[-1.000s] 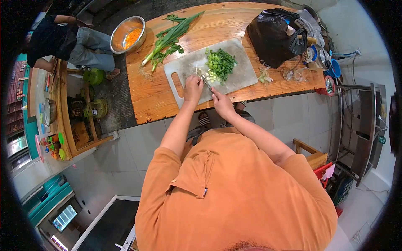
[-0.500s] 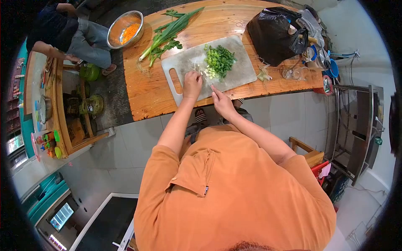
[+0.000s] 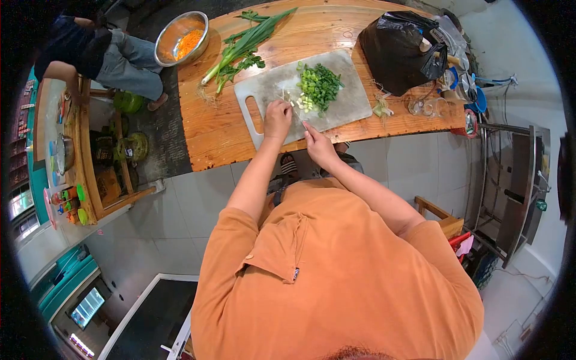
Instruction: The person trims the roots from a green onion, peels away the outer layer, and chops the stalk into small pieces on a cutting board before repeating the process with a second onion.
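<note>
My right hand (image 3: 321, 148) is closed around the handle of a knife (image 3: 305, 125) at the near edge of the grey-white cutting board (image 3: 346, 110). On the board's left part, my left hand (image 3: 278, 120) has its fingers bent together over small pale pieces; whatever they pinch is too small to name. The knife blade points up beside those fingertips. Chopped green onion (image 3: 321, 87) lies in a pile just beyond and right of my hands. Whole green onions (image 3: 243, 48) with leafy herbs lie behind the board on the wooden table (image 3: 207, 141).
A metal bowl (image 3: 203, 50) of orange shreds stands at the table's back left. To the right are a black plastic bag (image 3: 393, 57), glass jars (image 3: 429, 107) and onion scraps (image 3: 382, 107). A person (image 3: 123, 63) is at the far left.
The whole view has shifted slightly. My hands stay nearly in place on the board, in the same grip. The other person's arm at the left has moved.
</note>
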`<control>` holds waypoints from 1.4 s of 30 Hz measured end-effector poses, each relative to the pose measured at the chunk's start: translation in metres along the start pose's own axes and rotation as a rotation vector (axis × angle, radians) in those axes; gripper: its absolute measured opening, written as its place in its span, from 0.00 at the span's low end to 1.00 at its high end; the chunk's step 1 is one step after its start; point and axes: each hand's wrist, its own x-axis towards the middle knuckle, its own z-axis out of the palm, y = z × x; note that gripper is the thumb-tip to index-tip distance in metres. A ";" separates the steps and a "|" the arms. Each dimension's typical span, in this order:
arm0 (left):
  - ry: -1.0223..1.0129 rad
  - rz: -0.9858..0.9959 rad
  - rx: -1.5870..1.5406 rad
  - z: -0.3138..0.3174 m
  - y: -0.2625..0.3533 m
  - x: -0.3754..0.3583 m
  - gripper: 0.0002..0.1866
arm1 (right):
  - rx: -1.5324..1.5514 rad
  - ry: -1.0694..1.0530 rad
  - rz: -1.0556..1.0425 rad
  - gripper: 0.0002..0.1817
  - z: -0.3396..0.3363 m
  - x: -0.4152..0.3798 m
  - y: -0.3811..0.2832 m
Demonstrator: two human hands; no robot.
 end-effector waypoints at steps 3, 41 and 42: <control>-0.010 -0.010 -0.009 0.002 0.000 0.001 0.05 | 0.002 0.022 -0.034 0.22 0.003 0.011 -0.003; -0.031 -0.161 -0.080 0.001 -0.008 -0.005 0.06 | -0.025 0.007 0.030 0.22 0.003 0.005 -0.003; -0.026 -0.162 -0.080 -0.001 -0.008 -0.005 0.06 | -0.026 0.006 0.027 0.22 0.000 0.002 -0.007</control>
